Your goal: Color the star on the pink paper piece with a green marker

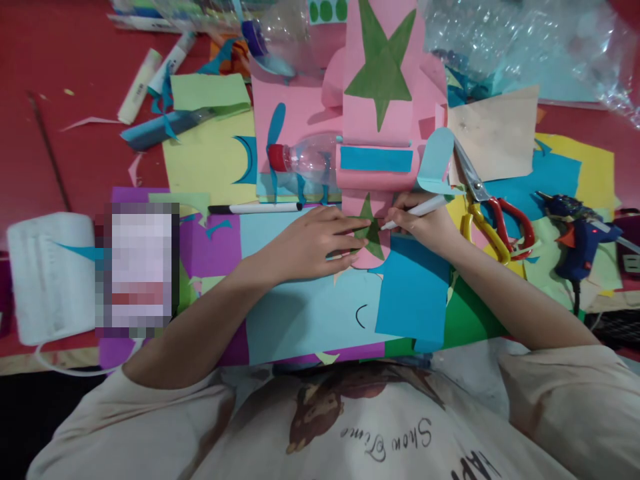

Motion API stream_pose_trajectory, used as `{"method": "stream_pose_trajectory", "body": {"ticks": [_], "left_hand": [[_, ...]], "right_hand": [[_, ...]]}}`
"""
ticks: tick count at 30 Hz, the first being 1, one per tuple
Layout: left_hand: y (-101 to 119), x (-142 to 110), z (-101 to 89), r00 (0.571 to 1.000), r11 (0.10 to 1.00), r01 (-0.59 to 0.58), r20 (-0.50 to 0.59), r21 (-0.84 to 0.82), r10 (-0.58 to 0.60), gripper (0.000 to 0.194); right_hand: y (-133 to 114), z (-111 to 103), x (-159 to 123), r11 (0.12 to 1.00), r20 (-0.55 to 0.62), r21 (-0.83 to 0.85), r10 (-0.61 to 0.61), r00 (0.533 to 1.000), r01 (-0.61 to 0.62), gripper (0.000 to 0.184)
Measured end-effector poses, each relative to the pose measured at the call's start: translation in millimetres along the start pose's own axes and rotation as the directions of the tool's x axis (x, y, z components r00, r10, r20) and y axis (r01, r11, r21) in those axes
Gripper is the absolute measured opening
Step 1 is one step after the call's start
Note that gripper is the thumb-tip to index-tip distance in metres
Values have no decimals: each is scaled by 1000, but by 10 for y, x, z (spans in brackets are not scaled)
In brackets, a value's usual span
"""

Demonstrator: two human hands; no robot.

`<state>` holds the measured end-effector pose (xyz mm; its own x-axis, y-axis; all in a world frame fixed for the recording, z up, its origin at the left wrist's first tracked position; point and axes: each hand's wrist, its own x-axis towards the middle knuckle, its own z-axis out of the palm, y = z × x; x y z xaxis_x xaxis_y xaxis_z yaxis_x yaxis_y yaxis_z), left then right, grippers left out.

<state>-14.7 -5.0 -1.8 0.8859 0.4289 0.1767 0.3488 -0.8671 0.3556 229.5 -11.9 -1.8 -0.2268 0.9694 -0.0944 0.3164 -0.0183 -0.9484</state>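
Note:
My left hand (pixel 313 241) lies flat, fingers stretched out, pressing on the near end of a pink paper wing (pixel 383 133) where a small green star (pixel 373 233) is stuck. My right hand (pixel 425 223) is closed around a white marker pen (pixel 415 211), its tip touching that small star. The wing carries a big green star (pixel 381 63) and a blue strip (pixel 376 159), and it crosses a clear plastic bottle with a red cap (pixel 305 159).
Yellow and red scissors (pixel 487 207) and a blue glue gun (pixel 575 230) lie to the right. A black-capped marker (pixel 255 208), a white mask (pixel 47 273), blue card (pixel 413 293), coloured paper sheets and scraps cover the red table (pixel 50 100). Crumpled clear plastic (pixel 525 40) sits at the back.

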Motion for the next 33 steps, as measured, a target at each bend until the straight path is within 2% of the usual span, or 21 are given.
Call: {"method": "stream_pose_trajectory", "body": {"ticks": [5,13,18,22,27,33], "left_hand": [[-4,4,-13,1000,1000,-10,1,0,10,38],[8,9,-10,1000,1000,3,11,-1,-3,36],[8,9,-7,1000,1000,-11,-9,13,11,37],[-4,4,0,999,999,-28,-32,25,29,36],[-5,2,-9,1000,1000,-13,-15,19,13,36],[2,12,-21,999,999,-27,-16,18,27,36]], "right_hand": [[15,1,-8,1000,-94,3,17,995,-17,28],[36,9,-4,1000,-63,-2,-9,998,9,41],[30,2,1,999,-52,-30,-37,998,36,35],[3,2,2,999,-53,-43,13,998,-15,24],[-64,11,10,998,-36,-22,58,998,-59,19],[-33,16,-9,1000,-154,9,30,988,-29,22]]}}
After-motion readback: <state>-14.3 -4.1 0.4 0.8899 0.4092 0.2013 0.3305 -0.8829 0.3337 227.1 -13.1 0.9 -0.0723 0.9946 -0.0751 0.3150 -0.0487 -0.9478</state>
